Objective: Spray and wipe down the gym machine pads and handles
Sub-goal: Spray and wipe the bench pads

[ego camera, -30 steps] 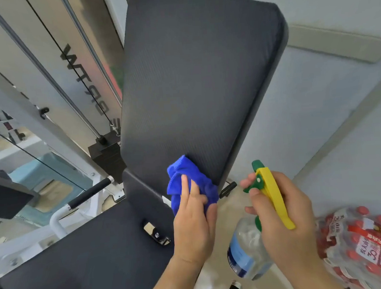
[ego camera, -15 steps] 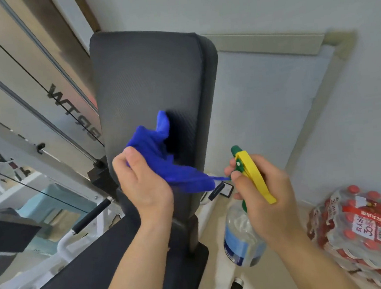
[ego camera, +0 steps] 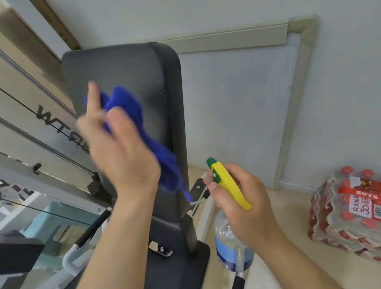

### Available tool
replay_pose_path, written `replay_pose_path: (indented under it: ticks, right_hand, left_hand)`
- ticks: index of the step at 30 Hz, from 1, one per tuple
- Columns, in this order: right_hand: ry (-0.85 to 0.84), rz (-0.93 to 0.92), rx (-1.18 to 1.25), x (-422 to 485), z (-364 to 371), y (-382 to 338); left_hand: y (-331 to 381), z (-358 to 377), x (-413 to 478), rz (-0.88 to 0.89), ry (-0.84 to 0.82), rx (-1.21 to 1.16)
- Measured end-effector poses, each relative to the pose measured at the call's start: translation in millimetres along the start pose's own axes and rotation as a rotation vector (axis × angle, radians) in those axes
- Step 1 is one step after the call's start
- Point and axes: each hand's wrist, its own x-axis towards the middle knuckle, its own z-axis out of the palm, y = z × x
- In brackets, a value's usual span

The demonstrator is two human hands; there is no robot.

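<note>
Blue cloth (ego camera: 124,108) is against the front of the upright back pad (ego camera: 134,64), about mid-height, its tail trailing down toward the pad's right edge. Left hand (ego camera: 120,149) grips the cloth with the thumb across it and one finger sticking straight up; the hand is motion-blurred, so the rest of the grip is unclear. Right hand (ego camera: 246,208) is curled round the neck of the spray bottle (ego camera: 232,249), fingers by the yellow trigger (ego camera: 228,186), held off to the right of the pad and not touching it, nozzle pointing up-left. Step in hand: wiping the back pad. Progress looks early to middle, since only this pad is under the cloth and no wet sheen shows to tell which parts are done. Likely left: the top of the back pad, the seat pad (ego camera: 172,281) and the black handle (ego camera: 91,228) at lower left. A water pack (ego camera: 358,211) sits on the floor at right.
</note>
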Motion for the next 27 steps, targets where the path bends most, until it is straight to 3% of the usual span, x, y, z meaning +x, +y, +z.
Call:
replay_pose_path:
  ticks: [1, 5, 7, 10, 14, 16, 18, 22, 27]
  right_hand:
    - [0.006, 0.008, 0.007, -4.4, -2.0, 2.8]
    - [0.047, 0.021, 0.037, -22.2, -15.5, 17.2]
    - [0.07, 0.046, 0.053, -28.2, -20.6, 22.5]
    - [0.097, 0.046, 0.038, -32.6, -21.3, 28.1]
    - [0.096, 0.037, 0.026, -31.8, -18.1, 29.7]
    - [0.101, 0.044, 0.026, -29.5, -18.3, 28.5]
    - [0.102, 0.048, 0.022, -27.5, -19.7, 28.1]
    - [0.13, 0.027, 0.013, -27.5, -17.3, 27.9]
    - [0.14, 0.065, 0.012, -35.0, -6.8, 35.7]
  left_hand:
    - [8.9, 13.0, 9.6, 0.104, -0.074, 0.102]
    - [2.2, 53.1, 33.9, 0.84, -0.575, 0.739]
    - [-19.2, 48.0, 28.7, 1.036, -0.678, 0.867]
    - [-36.4, 33.5, 7.2, 1.175, -0.867, 0.825]
    - [-68.5, -1.1, -49.1, 1.266, -1.344, 0.876]
    - [-82.0, -15.3, -59.8, 1.309, -1.435, 0.867]
    - [-79.3, -13.4, -46.5, 1.329, -1.386, 0.812]
    - [-50.7, 13.8, -2.0, 1.302, -1.057, 0.753]
    - [-25.7, 40.9, 16.7, 1.226, -0.692, 0.913]
